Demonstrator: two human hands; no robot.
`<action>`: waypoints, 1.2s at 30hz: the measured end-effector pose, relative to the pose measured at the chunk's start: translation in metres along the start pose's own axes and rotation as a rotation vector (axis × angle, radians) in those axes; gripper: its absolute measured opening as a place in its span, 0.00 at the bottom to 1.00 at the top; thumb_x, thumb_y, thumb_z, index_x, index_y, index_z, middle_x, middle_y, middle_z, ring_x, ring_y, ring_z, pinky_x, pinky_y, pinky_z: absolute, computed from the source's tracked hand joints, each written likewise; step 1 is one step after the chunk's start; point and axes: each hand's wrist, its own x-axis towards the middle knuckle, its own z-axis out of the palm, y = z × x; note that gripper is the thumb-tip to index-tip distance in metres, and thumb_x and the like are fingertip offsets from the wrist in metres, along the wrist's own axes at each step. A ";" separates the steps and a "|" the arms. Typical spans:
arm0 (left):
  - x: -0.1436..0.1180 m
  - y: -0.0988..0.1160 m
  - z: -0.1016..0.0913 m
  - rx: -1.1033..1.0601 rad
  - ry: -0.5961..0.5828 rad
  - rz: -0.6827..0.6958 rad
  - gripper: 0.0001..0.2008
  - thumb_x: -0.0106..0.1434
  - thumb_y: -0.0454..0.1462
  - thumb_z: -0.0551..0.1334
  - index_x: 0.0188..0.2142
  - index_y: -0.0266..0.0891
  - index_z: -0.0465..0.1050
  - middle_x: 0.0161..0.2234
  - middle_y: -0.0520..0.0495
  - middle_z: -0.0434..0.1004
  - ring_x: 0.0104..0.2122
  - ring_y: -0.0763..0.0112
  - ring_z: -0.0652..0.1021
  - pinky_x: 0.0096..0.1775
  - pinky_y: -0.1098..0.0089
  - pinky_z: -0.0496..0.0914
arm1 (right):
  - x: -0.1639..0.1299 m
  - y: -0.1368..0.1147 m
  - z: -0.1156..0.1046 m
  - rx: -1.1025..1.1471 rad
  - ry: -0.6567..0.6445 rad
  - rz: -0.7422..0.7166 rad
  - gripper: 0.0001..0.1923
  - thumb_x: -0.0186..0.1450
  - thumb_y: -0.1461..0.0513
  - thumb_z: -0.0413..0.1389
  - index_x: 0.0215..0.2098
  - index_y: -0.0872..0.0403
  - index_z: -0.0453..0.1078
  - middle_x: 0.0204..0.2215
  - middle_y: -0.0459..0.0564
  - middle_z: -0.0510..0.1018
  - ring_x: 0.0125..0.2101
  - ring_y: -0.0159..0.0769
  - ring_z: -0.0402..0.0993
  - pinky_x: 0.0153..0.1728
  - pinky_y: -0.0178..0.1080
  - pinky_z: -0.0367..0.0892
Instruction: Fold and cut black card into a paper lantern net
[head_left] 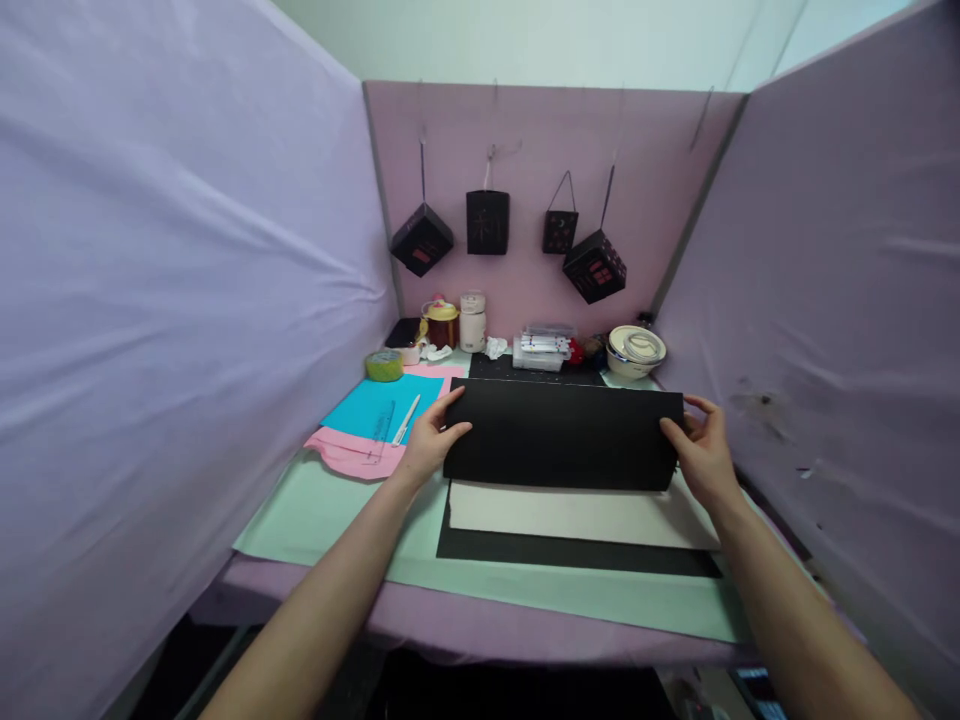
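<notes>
A wide sheet of black paper is held up in front of me, raised above the table. My left hand grips its left edge, thumb on the front face and fingers behind. At the right edge my right hand pinches it the same way, its fingers partly hidden by the sheet. Under it lies a white sheet, resting on another black sheet that sticks out along the front. The upper part of both lower sheets is hidden behind the held one.
To the left, blue paper lies on pink paper with a white pen, clear ruler and green tape roll. Behind stand a plastic box of pens and a lidded bowl. Black paper lanterns hang above.
</notes>
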 end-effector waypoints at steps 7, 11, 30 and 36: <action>-0.005 -0.011 -0.001 -0.110 0.006 0.002 0.33 0.52 0.36 0.70 0.57 0.42 0.66 0.59 0.43 0.66 0.58 0.55 0.67 0.59 0.57 0.60 | -0.005 0.007 -0.012 -0.074 -0.350 0.037 0.42 0.53 0.55 0.66 0.62 0.41 0.54 0.54 0.49 0.69 0.53 0.44 0.67 0.54 0.45 0.66; -0.008 -0.014 -0.002 -0.157 -0.001 -0.046 0.37 0.51 0.36 0.70 0.60 0.43 0.62 0.60 0.42 0.64 0.59 0.54 0.65 0.58 0.57 0.61 | -0.009 0.014 -0.014 -0.091 -0.426 0.129 0.38 0.53 0.54 0.66 0.60 0.42 0.59 0.56 0.50 0.68 0.55 0.47 0.66 0.53 0.47 0.68; -0.014 0.003 -0.024 -0.108 -0.226 -0.278 0.40 0.45 0.34 0.72 0.59 0.40 0.64 0.59 0.40 0.66 0.57 0.51 0.68 0.55 0.55 0.65 | -0.002 0.007 -0.007 -0.029 -0.533 0.197 0.44 0.53 0.56 0.66 0.64 0.41 0.53 0.64 0.47 0.58 0.60 0.48 0.60 0.54 0.46 0.66; -0.013 0.003 -0.028 -0.072 -0.202 -0.285 0.40 0.46 0.36 0.72 0.59 0.40 0.64 0.59 0.42 0.66 0.57 0.53 0.67 0.55 0.56 0.66 | -0.002 0.007 -0.011 0.092 -0.568 0.312 0.38 0.52 0.58 0.67 0.59 0.42 0.62 0.58 0.48 0.68 0.54 0.47 0.68 0.53 0.49 0.67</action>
